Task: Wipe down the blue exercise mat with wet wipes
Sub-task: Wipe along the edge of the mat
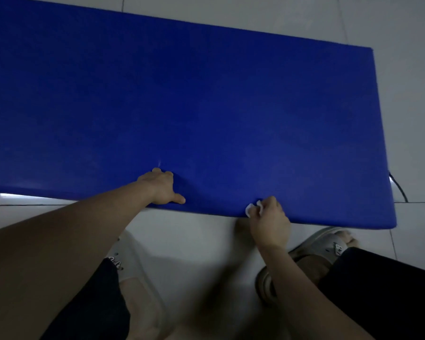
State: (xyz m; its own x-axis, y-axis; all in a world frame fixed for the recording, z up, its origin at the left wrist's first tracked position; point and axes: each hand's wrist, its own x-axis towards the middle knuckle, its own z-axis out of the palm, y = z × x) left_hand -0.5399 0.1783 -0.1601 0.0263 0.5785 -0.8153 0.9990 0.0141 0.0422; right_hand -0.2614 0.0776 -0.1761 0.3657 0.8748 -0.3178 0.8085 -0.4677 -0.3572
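Hides the fingertips of the left hand (pixel 161 187) behind its knuckles, so cannot tell whether clenched or pressed flat; thumb stretched out along the near edge of the blue exercise mat (pixel 206 106), about midway along the visible part. Buries most of the white wet wipe (pixel 254 208) inside the right hand (pixel 270 222), fingers curled round it and grasping it; only a crumpled bit pokes out, touching the mat's near edge, closer to the near right corner. Cuts the mat off at the left and top left of the frame; right end fully in view. Lies flat on a pale tiled floor (pixel 196 241), dim light, dark grout lines. Thin black cable (pixel 399 190) curving on the floor just beside the mat's right edge, its ends not traceable. Two light slippers (pixel 326 246) near the near edge, partly covered by forearms and dark shorts (pixel 383 290).
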